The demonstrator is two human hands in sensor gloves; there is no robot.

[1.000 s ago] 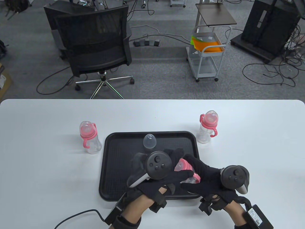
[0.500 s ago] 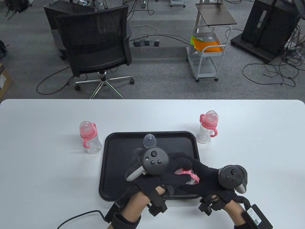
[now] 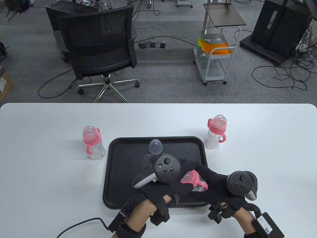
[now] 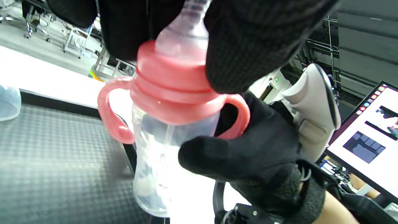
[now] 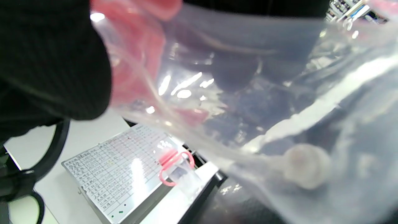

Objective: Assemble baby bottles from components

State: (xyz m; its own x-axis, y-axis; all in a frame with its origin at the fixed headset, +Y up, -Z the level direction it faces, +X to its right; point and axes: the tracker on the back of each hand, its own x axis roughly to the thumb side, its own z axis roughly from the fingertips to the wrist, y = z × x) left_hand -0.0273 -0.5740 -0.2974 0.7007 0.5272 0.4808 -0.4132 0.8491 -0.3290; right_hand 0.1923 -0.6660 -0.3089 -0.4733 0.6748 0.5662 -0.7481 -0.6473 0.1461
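Note:
Both hands hold one baby bottle (image 3: pixel 194 182) over the right front of the black tray (image 3: pixel 116 173). My left hand (image 3: pixel 173 187) grips its pink collar and nipple from above; the left wrist view shows the fingers (image 4: pixel 245 46) wrapped on the collar (image 4: pixel 174 84) with its two pink handles. My right hand (image 3: pixel 209 184) grips the clear body, which fills the right wrist view (image 5: pixel 248 93). A loose clear cap (image 3: pixel 155 146) lies at the tray's back, beyond both hands. It also shows in the left wrist view (image 4: pixel 7 102).
Two assembled capped bottles stand on the white table: one left of the tray (image 3: pixel 92 142), one at its back right (image 3: pixel 216 131). A cable (image 3: pixel 81 223) trails from my left wrist over the table's front edge. An office chair (image 3: pixel 99 49) stands beyond the table.
My left hand has turned on the collar, first to the left and then back to the right. The pink collar shows more now. My right hand has barely moved.

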